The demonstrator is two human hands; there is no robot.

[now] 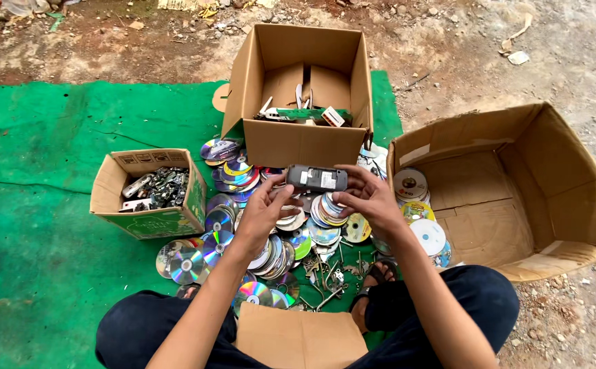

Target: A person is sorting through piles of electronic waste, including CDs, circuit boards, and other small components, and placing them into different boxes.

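While the person sits cross-legged on the green mat (pixel 52 171), both hands meet over a heap of discs.

Held item: small dark phone-like device (pixel 316 178), horizontal, near frame centre.
Left hand (pixel 265 208): fingers curled around the device's left end.
Right hand (pixel 369 198): fingertips pinching its right end.
Discs (pixel 243 232): loose shiny pile directly under the hands.
Small carton (pixel 151 193): at 9 o'clock from the device, filled with dark metal parts.
Tall open box (pixel 298 96): at 12 o'clock, holding mixed scrap.
Large tipped box (pixel 509 184): at 3 o'clock, a few discs at its mouth.
Cardboard flap (pixel 301 338): at 6 o'clock, between the knees.
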